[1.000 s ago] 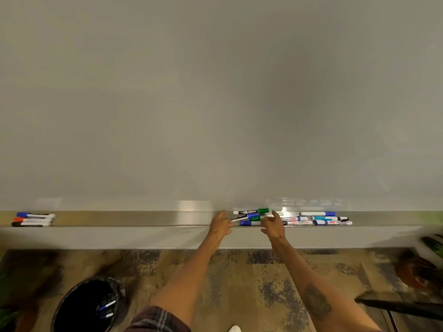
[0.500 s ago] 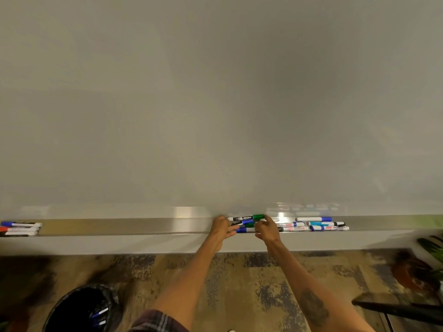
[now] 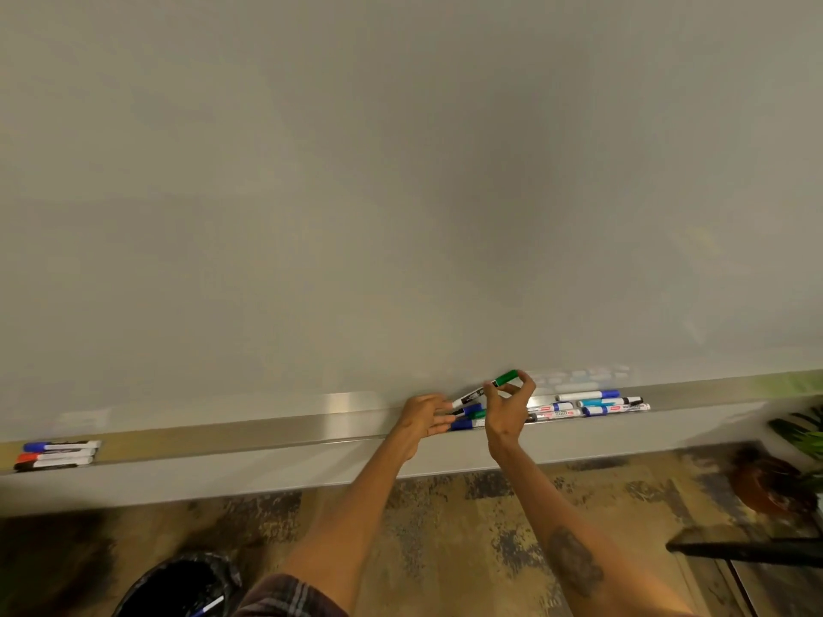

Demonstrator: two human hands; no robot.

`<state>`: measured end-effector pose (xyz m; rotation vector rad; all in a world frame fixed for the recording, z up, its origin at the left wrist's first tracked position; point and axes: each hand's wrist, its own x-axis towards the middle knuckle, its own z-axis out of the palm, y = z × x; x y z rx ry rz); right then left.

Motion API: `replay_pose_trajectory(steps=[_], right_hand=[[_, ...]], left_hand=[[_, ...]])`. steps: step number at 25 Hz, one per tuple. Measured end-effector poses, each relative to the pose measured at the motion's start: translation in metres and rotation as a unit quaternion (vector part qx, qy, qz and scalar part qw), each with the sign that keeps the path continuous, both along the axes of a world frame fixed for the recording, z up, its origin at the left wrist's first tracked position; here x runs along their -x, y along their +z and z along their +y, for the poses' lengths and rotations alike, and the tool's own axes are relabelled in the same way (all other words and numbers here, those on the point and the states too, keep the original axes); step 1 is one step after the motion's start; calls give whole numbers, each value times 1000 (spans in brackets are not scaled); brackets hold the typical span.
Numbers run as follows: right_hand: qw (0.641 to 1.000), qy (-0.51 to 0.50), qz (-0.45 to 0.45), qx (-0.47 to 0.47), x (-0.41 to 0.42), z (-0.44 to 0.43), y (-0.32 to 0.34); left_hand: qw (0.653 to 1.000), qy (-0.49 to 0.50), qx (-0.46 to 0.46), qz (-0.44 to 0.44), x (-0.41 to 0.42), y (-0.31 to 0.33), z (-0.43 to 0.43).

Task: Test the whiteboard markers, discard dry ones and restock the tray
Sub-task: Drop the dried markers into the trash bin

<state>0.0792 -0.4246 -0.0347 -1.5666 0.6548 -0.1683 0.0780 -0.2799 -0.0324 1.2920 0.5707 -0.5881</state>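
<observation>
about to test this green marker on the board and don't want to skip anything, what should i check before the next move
1. Green marker held above the tray, pinched by the right hand: ok.
2. Cap off for writing: not ok, the green cap is on.
3. Left hand free to pull the cap: cannot tell, its fingers are at the markers in the tray.
4. Blank board above the tray: ok.
5. Bin on the floor at lower left, for dry ones: ok.
6. Ink wet or dry: cannot tell.

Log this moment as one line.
right hand: pinches green marker, tilted above tray | cap: on | left hand: touches blue marker in tray
</observation>
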Motion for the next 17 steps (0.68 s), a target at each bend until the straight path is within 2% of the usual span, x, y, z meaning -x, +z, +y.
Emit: replay_pose_trajectory(steps=[4,7,11,17], right_hand=[[996,-1,-82,34,11,25,24],[984,61,-142,91,25,54,38],[964,149,-188,114,42,99,56],[930,241,-231,154,47,173,99]], left_hand=[[994,-89,-52,-35,10,24,19],[988,-22,-79,-130,15,44,36],[962,36,-29,-268,24,82,66],[937,81,3,-340,38,123,115]])
